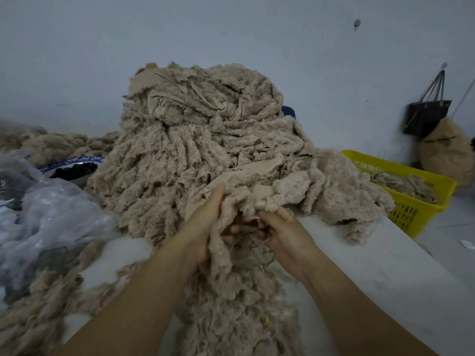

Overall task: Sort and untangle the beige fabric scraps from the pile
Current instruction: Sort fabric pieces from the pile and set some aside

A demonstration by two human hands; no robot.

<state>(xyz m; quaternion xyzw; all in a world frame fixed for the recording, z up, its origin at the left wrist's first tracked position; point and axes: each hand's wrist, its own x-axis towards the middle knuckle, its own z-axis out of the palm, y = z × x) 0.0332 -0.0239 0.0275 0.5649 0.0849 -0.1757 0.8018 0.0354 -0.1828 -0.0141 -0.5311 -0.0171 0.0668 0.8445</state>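
So the big pile (200,129) of beige fleecy scraps is sitting heaped on the white desk (385,265) against the wall, and both hands are working at its near foot. The left hand (205,219) and right hand (285,235) are facing each other with one long strip (231,268) bunched up between them. The right hand's fingers (276,214) are curling in and pinching the top fold. The left ones are curling round under it from the other side, so both are properly gripping, not just resting.

The bit that matters is that the strip's long axis is running straight from the pile toward the person, draping down between the forearms. Its far end is disappearing under other scraps just beyond the fingertips. I'm guessing the pull wants to go back toward the body, along the strip, not sideways. Both hands are about equally near the tangle. The right one is nearer the yellow basket (411,199), which is sitting just past the desk's right edge with a few scraps in it.

Material-wise it's shaggy, curly fleece on one face and flat backing on the other. The edges are ragged, so it's probably snagging on its neighbours. Crinkly plastic bags (51,214) are lying off to the left.
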